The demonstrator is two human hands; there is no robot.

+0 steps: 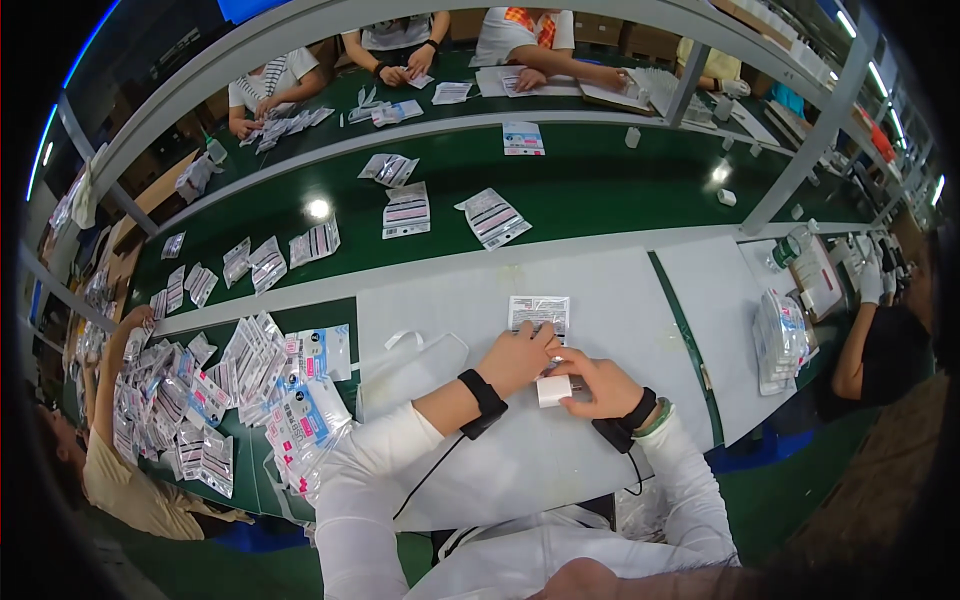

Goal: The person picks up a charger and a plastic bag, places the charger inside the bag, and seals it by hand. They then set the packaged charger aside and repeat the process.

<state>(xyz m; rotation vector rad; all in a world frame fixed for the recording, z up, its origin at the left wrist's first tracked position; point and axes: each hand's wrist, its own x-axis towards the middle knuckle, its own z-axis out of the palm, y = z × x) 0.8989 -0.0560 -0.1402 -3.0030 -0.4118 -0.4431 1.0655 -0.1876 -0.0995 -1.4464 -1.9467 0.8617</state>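
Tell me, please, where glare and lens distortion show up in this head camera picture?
In the head view, lamp glare makes bright spots on the green table; the fisheye bends the shelf rail and darkens the corners; the left hand, right hand and small white box stay fairly sharp.

White small box, clear packet w/ black stripes, grey mat, green belt, black wristbands.

Clear printed sachet flat on the white mat; small white box below; pink-and-white packets heaped left.
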